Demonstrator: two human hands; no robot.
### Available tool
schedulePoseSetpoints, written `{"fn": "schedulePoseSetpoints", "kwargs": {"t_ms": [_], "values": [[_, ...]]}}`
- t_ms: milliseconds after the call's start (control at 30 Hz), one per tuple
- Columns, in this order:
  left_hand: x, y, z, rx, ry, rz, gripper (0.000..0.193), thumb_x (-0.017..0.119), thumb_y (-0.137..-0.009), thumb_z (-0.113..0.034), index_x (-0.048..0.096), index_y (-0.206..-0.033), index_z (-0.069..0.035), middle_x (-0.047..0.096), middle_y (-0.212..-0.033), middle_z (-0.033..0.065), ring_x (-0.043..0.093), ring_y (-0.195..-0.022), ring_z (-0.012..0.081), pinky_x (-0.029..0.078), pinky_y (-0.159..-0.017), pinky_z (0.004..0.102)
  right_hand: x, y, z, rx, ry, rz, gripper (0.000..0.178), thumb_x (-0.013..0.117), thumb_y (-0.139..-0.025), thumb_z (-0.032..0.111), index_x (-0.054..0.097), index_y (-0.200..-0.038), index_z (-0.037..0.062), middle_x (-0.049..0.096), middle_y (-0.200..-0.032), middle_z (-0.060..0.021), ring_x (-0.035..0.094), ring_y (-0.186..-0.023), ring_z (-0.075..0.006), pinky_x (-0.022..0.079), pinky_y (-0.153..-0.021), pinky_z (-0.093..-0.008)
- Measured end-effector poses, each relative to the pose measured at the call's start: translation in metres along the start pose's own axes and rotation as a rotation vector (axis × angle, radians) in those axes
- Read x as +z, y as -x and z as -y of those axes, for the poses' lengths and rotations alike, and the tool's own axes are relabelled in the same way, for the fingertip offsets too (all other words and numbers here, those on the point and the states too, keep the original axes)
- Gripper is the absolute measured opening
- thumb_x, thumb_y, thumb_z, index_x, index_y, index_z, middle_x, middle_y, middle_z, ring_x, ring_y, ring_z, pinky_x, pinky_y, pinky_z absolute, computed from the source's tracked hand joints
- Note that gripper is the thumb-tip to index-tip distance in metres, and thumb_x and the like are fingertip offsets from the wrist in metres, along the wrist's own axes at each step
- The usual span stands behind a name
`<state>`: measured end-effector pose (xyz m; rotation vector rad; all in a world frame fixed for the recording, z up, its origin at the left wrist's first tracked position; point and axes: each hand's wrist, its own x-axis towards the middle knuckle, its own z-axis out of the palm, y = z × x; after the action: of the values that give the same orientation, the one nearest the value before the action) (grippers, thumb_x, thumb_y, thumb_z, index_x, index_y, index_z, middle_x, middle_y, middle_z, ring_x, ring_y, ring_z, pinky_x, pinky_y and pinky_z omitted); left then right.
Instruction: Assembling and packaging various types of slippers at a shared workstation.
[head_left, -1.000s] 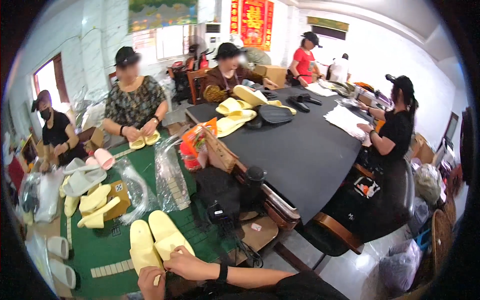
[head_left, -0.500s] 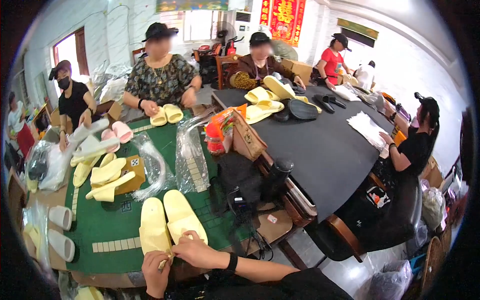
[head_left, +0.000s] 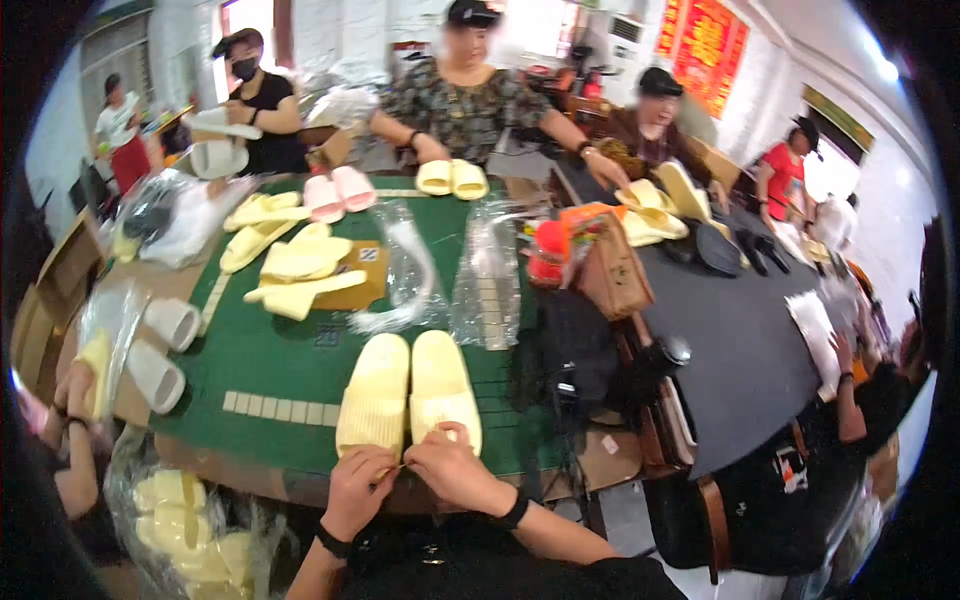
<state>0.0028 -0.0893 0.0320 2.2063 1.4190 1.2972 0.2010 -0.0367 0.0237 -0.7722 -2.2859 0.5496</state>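
Note:
A pair of pale yellow slippers, the left slipper (head_left: 375, 390) and the right slipper (head_left: 441, 375), lies side by side on the green mat (head_left: 270, 445), with the strap ends nearest me. My left hand (head_left: 358, 488) is closed in a pinch just below the left slipper's near end. Close beside it, my right hand (head_left: 455, 472) is also closed, its fingers in front of the right slipper's opening. Something thin shows between the fingertips of both hands, too small to name. The fingers hide the near edges of both straps.
Yellow slippers (head_left: 305, 255) lie piled around a cardboard box (head_left: 362, 280). Clear plastic bags (head_left: 487, 270), pink slippers (head_left: 340, 193) and grey slippers (head_left: 157, 375) surround the mat. A black bag (head_left: 575, 345) stands right. Bagged yellow slippers (head_left: 180, 520) sit lower left. Co-workers surround the tables.
My view has turned left. Both my hands stay pinched at the slippers' near ends. Across the table, a co-worker's arm now reaches toward the slippers on the dark table; another holds a light slipper higher.

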Motion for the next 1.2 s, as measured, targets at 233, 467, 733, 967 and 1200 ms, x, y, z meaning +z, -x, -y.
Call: {"fn": "schedulePoseSetpoints", "kwargs": {"t_ms": [233, 467, 733, 967, 1200], "values": [[-0.004, -0.002, 0.008, 0.006, 0.015, -0.001, 0.021, 0.079, -0.075, -0.001, 0.069, -0.093, -0.003, 0.071, -0.098, 0.0095, 0.067, -0.096, 0.0302, 0.054, -0.083, 0.0398, -0.011, -0.004, 0.005, 0.026, -0.002, 0.02, 0.007, 0.068, -0.088, 0.009, 0.068, -0.095, 0.0101, 0.064, -0.08, -0.0044, 0.062, -0.087, -0.0223, 0.033, -0.102, -0.0451], [-0.002, 0.001, 0.003, -0.011, 0.024, 0.034, 0.025, 0.081, -0.073, -0.001, 0.069, -0.095, -0.004, 0.071, -0.101, 0.009, 0.067, -0.1, 0.0298, 0.055, -0.085, 0.0392, -0.007, -0.006, 0.004, 0.007, 0.013, 0.043, 0.007, 0.068, -0.089, 0.009, 0.068, -0.095, 0.0099, 0.064, -0.08, -0.0037, 0.062, -0.087, -0.0219, 0.033, -0.102, -0.0461], [-0.004, -0.003, 0.007, 0.055, -0.008, 0.019, 0.022, 0.078, -0.075, -0.003, 0.068, -0.094, -0.004, 0.069, -0.097, 0.0102, 0.066, -0.094, 0.0296, 0.055, -0.081, 0.039, -0.016, -0.003, 0.006, 0.014, 0.004, 0.016, 0.005, 0.069, -0.089, 0.01, 0.068, -0.094, 0.0105, 0.063, -0.08, -0.0033, 0.061, -0.083, -0.0216, 0.032, -0.103, -0.0473], [0.001, -0.003, 0.003, 0.042, 0.031, 0.0, 0.021, 0.079, -0.075, -0.002, 0.068, -0.093, -0.003, 0.07, -0.097, 0.0096, 0.067, -0.094, 0.0289, 0.055, -0.081, 0.0385, -0.013, -0.002, 0.009, 0.015, -0.001, -0.002, 0.007, 0.07, -0.088, 0.008, 0.069, -0.095, 0.0101, 0.063, -0.08, -0.0033, 0.061, -0.082, -0.0219, 0.033, -0.103, -0.0467], [-0.006, -0.006, -0.002, 0.015, -0.027, -0.034, 0.019, 0.079, -0.075, -0.004, 0.069, -0.091, -0.004, 0.07, -0.095, 0.0088, 0.066, -0.094, 0.0282, 0.055, -0.079, 0.0384, -0.015, 0.001, 0.006, 0.033, -0.017, -0.004, 0.008, 0.07, -0.087, 0.007, 0.069, -0.095, 0.0088, 0.064, -0.08, -0.0043, 0.062, -0.084, -0.0222, 0.033, -0.103, -0.0464]]}}
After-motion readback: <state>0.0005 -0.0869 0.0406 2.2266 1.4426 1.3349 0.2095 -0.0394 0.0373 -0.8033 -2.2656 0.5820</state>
